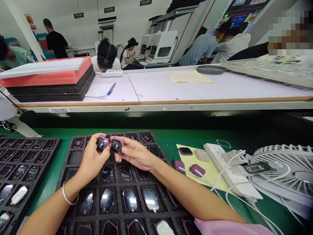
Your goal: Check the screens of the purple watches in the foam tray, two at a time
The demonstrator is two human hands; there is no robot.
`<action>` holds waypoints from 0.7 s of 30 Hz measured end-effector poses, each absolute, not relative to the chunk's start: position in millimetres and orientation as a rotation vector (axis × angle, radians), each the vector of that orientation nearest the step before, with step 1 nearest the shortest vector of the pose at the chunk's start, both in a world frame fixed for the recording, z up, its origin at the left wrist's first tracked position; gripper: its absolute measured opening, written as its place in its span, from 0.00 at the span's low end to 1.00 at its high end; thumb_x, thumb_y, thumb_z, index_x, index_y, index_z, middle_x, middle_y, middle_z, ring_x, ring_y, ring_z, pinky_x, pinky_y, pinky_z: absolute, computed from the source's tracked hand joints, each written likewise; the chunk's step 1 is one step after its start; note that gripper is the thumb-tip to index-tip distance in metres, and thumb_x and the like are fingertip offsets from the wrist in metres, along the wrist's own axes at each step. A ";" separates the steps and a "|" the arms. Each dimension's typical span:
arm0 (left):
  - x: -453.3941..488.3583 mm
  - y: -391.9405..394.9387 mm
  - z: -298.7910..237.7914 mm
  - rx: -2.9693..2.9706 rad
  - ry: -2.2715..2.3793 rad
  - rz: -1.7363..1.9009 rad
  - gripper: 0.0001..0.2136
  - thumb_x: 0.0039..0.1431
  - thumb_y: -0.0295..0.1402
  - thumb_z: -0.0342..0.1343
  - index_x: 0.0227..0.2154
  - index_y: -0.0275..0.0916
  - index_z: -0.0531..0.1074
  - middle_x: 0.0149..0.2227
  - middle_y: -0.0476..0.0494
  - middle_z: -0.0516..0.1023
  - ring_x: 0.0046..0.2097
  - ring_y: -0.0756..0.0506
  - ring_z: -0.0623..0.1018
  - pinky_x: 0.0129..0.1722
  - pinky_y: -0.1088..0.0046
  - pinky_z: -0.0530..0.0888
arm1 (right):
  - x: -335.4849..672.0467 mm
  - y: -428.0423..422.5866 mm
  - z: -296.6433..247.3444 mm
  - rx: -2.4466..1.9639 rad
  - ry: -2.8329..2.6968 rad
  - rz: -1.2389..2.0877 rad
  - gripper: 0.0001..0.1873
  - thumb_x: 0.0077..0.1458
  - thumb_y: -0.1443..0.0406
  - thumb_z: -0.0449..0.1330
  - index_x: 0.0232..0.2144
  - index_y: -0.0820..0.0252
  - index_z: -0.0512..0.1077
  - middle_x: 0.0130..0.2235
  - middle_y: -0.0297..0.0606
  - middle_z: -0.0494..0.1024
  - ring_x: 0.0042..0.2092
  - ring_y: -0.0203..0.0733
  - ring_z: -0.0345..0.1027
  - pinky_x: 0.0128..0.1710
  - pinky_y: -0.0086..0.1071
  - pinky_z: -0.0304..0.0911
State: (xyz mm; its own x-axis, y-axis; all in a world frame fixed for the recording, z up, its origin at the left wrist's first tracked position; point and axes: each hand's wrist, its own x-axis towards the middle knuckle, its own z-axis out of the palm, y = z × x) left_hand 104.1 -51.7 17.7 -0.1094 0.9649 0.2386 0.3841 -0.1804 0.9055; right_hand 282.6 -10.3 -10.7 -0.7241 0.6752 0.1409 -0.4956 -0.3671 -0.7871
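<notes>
We hold two small purple watch bodies up over the black foam tray [70,155], one in each hand. Our left hand [91,160] is curled, thumb and fingertips pinched on the left watch body [102,143], its dark screen facing us. Our right hand [133,153] is closed in the same way on the right watch body [116,146] — thumb beneath, forefinger on top. The two pieces sit just beside each other, almost touching, above the far rows of the tray. A silver bangle [68,195] rings our left wrist.

The tray lies on the green bench [176,140] and its pockets hold many more watch bodies, screens up; a few pockets under our left hand look bare. A second foam tray [58,141] lies just beside it on the left, also filled. To the right a yellow sheet [212,176] carries a few loose purple cases [197,169] — beyond it a white power strip [227,169] with white cables, and a white fan [286,173] at the bench's right edge.
</notes>
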 end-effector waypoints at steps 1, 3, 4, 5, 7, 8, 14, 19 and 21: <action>104.3 -52.0 18.2 1.578 1.498 1.286 0.15 0.53 0.32 0.55 0.45 0.40 0.67 0.39 0.47 0.75 0.40 0.47 0.75 0.40 0.71 0.70 | 282.9 -10.3 -10.6 -0.269 -1.120 2.118 0.28 0.53 0.60 0.71 0.54 0.60 0.71 0.34 0.34 0.79 0.35 0.36 0.75 0.38 0.31 0.66; 104.6 -52.5 19.0 1.576 1.504 1.277 0.15 0.52 0.31 0.55 0.45 0.40 0.67 0.39 0.47 0.75 0.40 0.47 0.76 0.40 0.71 0.70 | 283.3 -10.3 -10.8 -0.277 -1.116 2.122 0.29 0.52 0.59 0.72 0.54 0.60 0.71 0.34 0.35 0.79 0.35 0.36 0.74 0.38 0.32 0.66; 104.6 -52.7 19.3 1.577 1.510 1.270 0.15 0.52 0.31 0.55 0.45 0.40 0.68 0.39 0.47 0.75 0.40 0.47 0.76 0.40 0.71 0.70 | 283.5 -10.3 -10.9 -0.275 -1.115 2.124 0.29 0.52 0.59 0.72 0.54 0.60 0.71 0.34 0.35 0.79 0.34 0.37 0.74 0.37 0.32 0.66; 104.7 -52.8 19.7 1.577 1.513 1.266 0.15 0.52 0.31 0.55 0.44 0.40 0.68 0.38 0.47 0.75 0.40 0.47 0.76 0.41 0.70 0.70 | 283.6 -10.3 -11.0 -0.270 -1.116 2.125 0.29 0.51 0.59 0.72 0.54 0.60 0.72 0.34 0.35 0.79 0.34 0.37 0.74 0.37 0.32 0.66; 104.7 -52.8 20.2 1.571 1.509 1.268 0.15 0.52 0.31 0.55 0.44 0.40 0.68 0.38 0.47 0.75 0.40 0.47 0.76 0.41 0.70 0.71 | 283.4 -10.3 -11.0 -0.258 -1.114 2.129 0.29 0.51 0.59 0.72 0.53 0.59 0.72 0.34 0.35 0.79 0.34 0.37 0.75 0.37 0.31 0.66; 104.7 -52.8 20.4 1.566 1.503 1.273 0.15 0.52 0.32 0.55 0.44 0.40 0.67 0.38 0.47 0.75 0.39 0.47 0.76 0.40 0.70 0.71 | 283.3 -10.3 -10.9 -0.253 -1.112 2.131 0.28 0.52 0.60 0.72 0.53 0.59 0.72 0.34 0.35 0.79 0.34 0.37 0.75 0.37 0.31 0.66; 104.9 -53.1 21.2 1.545 1.467 1.275 0.16 0.51 0.32 0.56 0.44 0.40 0.67 0.39 0.46 0.75 0.40 0.47 0.76 0.42 0.70 0.71 | 282.7 -9.5 -10.9 -0.227 -1.100 2.146 0.26 0.54 0.61 0.71 0.53 0.59 0.72 0.35 0.35 0.80 0.35 0.36 0.75 0.38 0.30 0.66; 105.3 -53.5 21.8 1.542 1.473 1.270 0.16 0.51 0.32 0.56 0.44 0.40 0.67 0.40 0.46 0.75 0.41 0.47 0.76 0.44 0.69 0.71 | 284.2 -10.1 -12.1 -0.253 -1.117 2.143 0.28 0.53 0.60 0.71 0.54 0.60 0.71 0.34 0.35 0.79 0.35 0.37 0.74 0.38 0.32 0.66; 105.6 -53.6 22.2 1.532 1.457 1.283 0.16 0.51 0.33 0.56 0.44 0.40 0.67 0.40 0.46 0.75 0.41 0.47 0.76 0.44 0.69 0.72 | 284.7 -10.5 -12.0 -0.258 -1.130 2.139 0.29 0.53 0.59 0.71 0.55 0.60 0.70 0.34 0.35 0.78 0.35 0.37 0.73 0.39 0.33 0.66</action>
State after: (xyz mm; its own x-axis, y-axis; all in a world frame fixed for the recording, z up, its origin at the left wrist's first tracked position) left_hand 105.6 -53.6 22.2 -0.1000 0.9729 0.2084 0.3297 -0.1652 0.9295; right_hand 284.7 -10.5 -12.0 -0.7390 0.6593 0.1384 -0.4860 -0.3795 -0.7873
